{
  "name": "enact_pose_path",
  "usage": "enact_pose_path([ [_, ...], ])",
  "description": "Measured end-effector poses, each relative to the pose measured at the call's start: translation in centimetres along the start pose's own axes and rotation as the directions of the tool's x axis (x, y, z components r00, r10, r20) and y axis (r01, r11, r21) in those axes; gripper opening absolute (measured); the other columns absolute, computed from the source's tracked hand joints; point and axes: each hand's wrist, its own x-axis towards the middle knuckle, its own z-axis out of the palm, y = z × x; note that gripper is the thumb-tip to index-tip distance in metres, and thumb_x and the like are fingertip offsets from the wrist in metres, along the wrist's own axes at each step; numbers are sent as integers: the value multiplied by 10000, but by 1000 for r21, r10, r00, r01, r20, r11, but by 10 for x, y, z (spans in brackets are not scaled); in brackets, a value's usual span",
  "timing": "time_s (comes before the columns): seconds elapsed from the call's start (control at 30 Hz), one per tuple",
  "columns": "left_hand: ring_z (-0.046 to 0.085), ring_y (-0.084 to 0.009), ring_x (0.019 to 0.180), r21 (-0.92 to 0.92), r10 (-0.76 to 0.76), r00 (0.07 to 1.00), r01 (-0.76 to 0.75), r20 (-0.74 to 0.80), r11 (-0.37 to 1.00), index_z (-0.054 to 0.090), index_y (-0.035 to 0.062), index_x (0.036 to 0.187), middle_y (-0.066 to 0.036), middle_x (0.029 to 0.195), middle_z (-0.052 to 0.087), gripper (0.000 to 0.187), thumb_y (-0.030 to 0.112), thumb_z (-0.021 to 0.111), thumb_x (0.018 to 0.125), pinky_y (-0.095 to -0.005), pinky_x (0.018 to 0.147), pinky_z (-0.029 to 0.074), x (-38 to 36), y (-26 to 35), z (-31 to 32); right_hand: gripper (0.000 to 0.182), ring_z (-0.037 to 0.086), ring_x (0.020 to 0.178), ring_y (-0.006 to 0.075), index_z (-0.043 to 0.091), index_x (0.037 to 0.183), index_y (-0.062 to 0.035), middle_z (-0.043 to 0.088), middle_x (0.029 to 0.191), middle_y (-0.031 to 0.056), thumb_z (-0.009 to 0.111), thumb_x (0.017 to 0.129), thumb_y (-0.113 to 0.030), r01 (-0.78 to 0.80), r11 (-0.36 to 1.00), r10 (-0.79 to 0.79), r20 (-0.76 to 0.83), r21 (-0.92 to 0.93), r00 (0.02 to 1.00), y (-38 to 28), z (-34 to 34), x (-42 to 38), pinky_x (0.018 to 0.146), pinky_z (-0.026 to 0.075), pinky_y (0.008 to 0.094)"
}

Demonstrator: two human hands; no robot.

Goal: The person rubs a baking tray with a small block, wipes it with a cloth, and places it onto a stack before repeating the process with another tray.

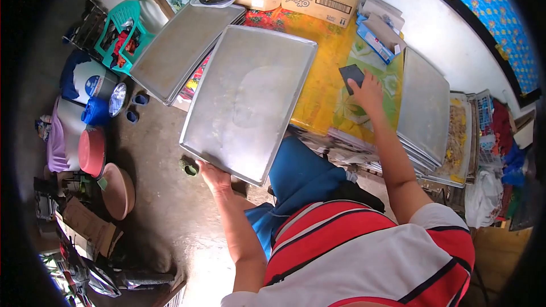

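My left hand [215,178] is closed on the near edge of a large metal baking tray [247,99], held tilted in front of me. The tray's surface is bare, with dull smudges and a low raised rim. Over the table's yellow and green cover [318,94], my right hand [371,92] grips a dark, flat rectangular piece [350,74] between thumb and fingers. A pile of similar trays [424,108] lies just right of that forearm. More stacked trays [182,51] rest left of the held one, partly hidden behind it.
A cardboard box [318,1] and a blue-and-white carton [375,37] stand at the table's back. At far right lies a tray with yellowish bits [456,136]. On the left are a green plastic chair [122,25], basins [118,192] and slippers [140,99] on the floor.
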Motion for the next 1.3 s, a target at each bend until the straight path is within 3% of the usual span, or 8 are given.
enact_pose_path([
  [0.13,406,-324,1345,33,28,1000,-28,13,999,329,59,1472,-133,1481,405,614,484,316,1029,-479,1118,354,-5,-6,9,823,519,1186,387,522,1254,-2,559,1220,228,720,735,-609,-89,974,139,236,-208,962,-9,-13,26,944,455,458],
  [0.23,398,-330,1350,10,-9,1000,9,29,1000,309,89,1487,-122,1482,404,586,452,347,1029,-501,1108,356,-4,-3,-3,913,586,1121,375,514,1265,38,591,1215,262,818,642,-556,-118,993,104,411,10,906,11,-5,56,931,471,407],
  [0.53,602,-257,1035,288,-152,978,188,-143,939,133,318,1551,-77,1327,512,643,243,438,990,-427,761,553,-32,-8,-27,854,643,1017,297,562,1176,84,663,1077,203,771,696,-590,-250,797,249,78,550,965,-22,-4,102,883,488,380],
  [0.6,630,-261,953,316,-105,990,131,-99,940,55,342,1552,-91,1274,526,700,170,436,990,-409,690,592,-40,-11,-26,789,658,1005,306,499,1292,-27,653,1150,177,749,740,-533,-63,789,-42,155,611,987,-90,-47,87,887,487,420],
  [0.77,650,-250,862,327,-77,990,113,-121,938,45,306,1555,-118,1183,554,749,69,447,969,-371,617,605,-41,-7,-21,642,666,1015,302,573,1158,-105,683,1090,126,696,773,-603,196,978,-189,83,-77,978,-187,-13,99,849,489,449],
  [0.97,656,-197,693,376,9,996,23,-84,926,88,243,1558,-119,1003,606,760,-7,454,941,-324,520,601,-39,7,-13,663,645,1059,260,549,1177,-134,664,1126,114,721,741,-603,147,988,-157,311,54,938,-244,39,110,891,456,489],
  [1.13,655,-193,695,372,-17,994,56,-108,926,93,242,1558,-120,1009,613,768,-4,459,930,-335,552,608,-31,6,-16,650,626,1063,268,552,1173,-135,639,1134,113,747,726,-565,740,672,-716,269,19,644,-292,61,-12,947,428,542],
  [1.3,643,-191,712,368,-28,994,65,-106,927,118,246,1557,-122,1048,615,766,0,467,920,-350,576,617,-29,1,-20,573,626,1037,251,574,1122,-129,653,1060,89,748,739,-518,203,974,-214,119,97,970,-283,65,84,932,395,554],
])
